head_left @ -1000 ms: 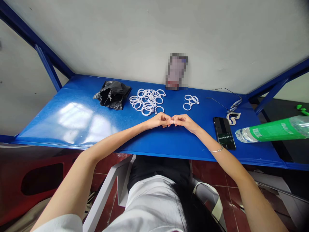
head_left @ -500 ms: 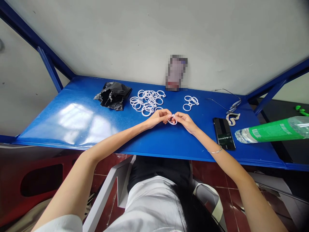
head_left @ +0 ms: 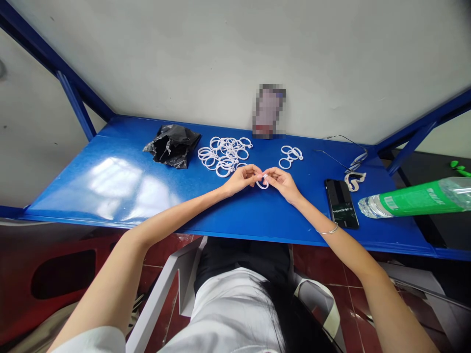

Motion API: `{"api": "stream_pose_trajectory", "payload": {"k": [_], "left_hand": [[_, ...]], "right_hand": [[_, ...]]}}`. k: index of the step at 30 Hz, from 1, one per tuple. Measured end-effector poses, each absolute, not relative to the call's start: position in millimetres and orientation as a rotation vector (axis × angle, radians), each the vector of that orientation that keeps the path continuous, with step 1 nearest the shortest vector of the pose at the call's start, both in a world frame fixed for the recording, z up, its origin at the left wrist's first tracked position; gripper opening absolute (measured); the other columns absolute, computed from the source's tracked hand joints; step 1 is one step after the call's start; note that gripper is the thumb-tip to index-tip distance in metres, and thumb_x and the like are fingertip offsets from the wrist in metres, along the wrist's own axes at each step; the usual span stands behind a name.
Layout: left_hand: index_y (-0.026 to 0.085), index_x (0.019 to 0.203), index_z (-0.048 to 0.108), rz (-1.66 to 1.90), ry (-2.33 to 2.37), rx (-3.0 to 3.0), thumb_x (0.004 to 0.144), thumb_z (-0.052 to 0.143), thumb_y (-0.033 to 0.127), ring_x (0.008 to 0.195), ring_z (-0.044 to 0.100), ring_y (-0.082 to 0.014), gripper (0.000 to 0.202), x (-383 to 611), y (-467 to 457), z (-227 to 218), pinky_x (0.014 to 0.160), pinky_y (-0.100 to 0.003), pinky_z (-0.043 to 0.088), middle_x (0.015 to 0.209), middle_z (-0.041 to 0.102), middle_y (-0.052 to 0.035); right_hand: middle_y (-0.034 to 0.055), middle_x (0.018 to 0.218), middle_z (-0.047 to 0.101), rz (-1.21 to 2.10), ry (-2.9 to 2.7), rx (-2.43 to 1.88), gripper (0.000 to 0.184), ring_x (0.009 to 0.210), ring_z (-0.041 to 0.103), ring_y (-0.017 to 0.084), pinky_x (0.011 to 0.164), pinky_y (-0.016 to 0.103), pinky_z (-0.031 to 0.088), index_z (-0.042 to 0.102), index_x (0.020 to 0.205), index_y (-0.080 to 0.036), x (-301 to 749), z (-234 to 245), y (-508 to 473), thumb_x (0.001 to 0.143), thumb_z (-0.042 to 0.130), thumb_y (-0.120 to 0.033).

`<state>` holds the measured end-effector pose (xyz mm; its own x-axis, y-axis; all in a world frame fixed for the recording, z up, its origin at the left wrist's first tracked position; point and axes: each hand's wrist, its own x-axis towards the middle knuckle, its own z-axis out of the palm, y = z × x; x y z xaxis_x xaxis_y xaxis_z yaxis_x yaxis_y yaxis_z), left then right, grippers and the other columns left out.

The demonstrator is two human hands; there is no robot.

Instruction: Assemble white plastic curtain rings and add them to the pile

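Observation:
My left hand (head_left: 242, 179) and my right hand (head_left: 282, 182) meet over the middle of the blue table (head_left: 110, 181), fingers pinched together on one small white plastic ring (head_left: 262, 184) held between them. Just behind my left hand lies a pile of several white rings (head_left: 223, 153). A smaller group of white rings (head_left: 290, 155) lies behind my right hand.
A crumpled black plastic bag (head_left: 172, 144) sits left of the pile. A black phone (head_left: 341, 202), glasses (head_left: 351, 159) and a white curved piece (head_left: 355, 180) lie to the right. A clear bottle with a green label (head_left: 415, 198) lies at the right edge. A blurred object (head_left: 269, 111) leans on the wall.
My hands have risen slightly off the table and moved a little toward the wall. The white ring, hidden between my fingertips a second ago, now shows between the two hands.

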<state>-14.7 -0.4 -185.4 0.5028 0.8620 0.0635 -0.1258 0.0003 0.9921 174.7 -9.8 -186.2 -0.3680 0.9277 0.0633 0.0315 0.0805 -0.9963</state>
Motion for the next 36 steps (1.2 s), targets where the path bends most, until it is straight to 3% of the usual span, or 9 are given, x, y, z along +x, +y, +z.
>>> {"api": "stream_pose_trajectory", "payload": {"k": [4, 9, 17, 36], "left_hand": [[0.013, 0.096, 0.057, 0.900, 0.762, 1.460, 0.075, 0.070, 0.053, 0.061, 0.054, -0.0059, 0.047, -15.0, -2.2, -186.5, 0.059, -0.019, 0.042, 0.083, 0.062, -0.0012], [0.013, 0.102, 0.055, 0.849, 0.805, 1.612, 0.076, 0.070, 0.051, 0.057, 0.050, -0.0072, 0.048, -14.7, -7.1, -187.6, 0.056, -0.019, 0.038, 0.066, 0.056, 0.0037], [0.014, 0.094, 0.056, 0.912, 0.831, 1.769, 0.074, 0.071, 0.051, 0.062, 0.054, -0.0086, 0.045, -13.7, -8.5, -189.0, 0.059, -0.021, 0.043, 0.078, 0.060, -0.0005], [0.014, 0.087, 0.055, 0.914, 0.843, 1.841, 0.076, 0.069, 0.045, 0.061, 0.054, -0.0094, 0.036, -12.3, -8.9, -191.6, 0.060, -0.022, 0.045, 0.071, 0.059, 0.0008]], "right_hand": [[0.0035, 0.087, 0.070, 1.368, -1.504, -1.005, 0.036, 0.081, 0.065, 0.017, 0.079, 0.030, 0.051, 0.064, 0.090, -0.021, 174.0, -185.4, -10.3, 0.074, 0.074, -0.052], [0.0039, 0.089, 0.072, 1.368, -1.497, -1.005, 0.035, 0.083, 0.067, 0.017, 0.080, 0.031, 0.052, 0.064, 0.090, -0.022, 172.6, -185.3, -12.6, 0.074, 0.074, -0.051], [0.0026, 0.083, 0.071, 1.242, -1.655, -1.011, 0.031, 0.075, 0.067, 0.016, 0.075, 0.030, 0.053, 0.067, 0.087, -0.020, 170.4, -185.2, -17.0, 0.077, 0.071, -0.049], [-0.0005, 0.074, 0.066, 1.240, -1.687, -0.948, 0.026, 0.068, 0.064, 0.014, 0.072, 0.029, 0.052, 0.064, 0.086, -0.020, 170.6, -185.9, -17.8, 0.082, 0.068, -0.046]]}}
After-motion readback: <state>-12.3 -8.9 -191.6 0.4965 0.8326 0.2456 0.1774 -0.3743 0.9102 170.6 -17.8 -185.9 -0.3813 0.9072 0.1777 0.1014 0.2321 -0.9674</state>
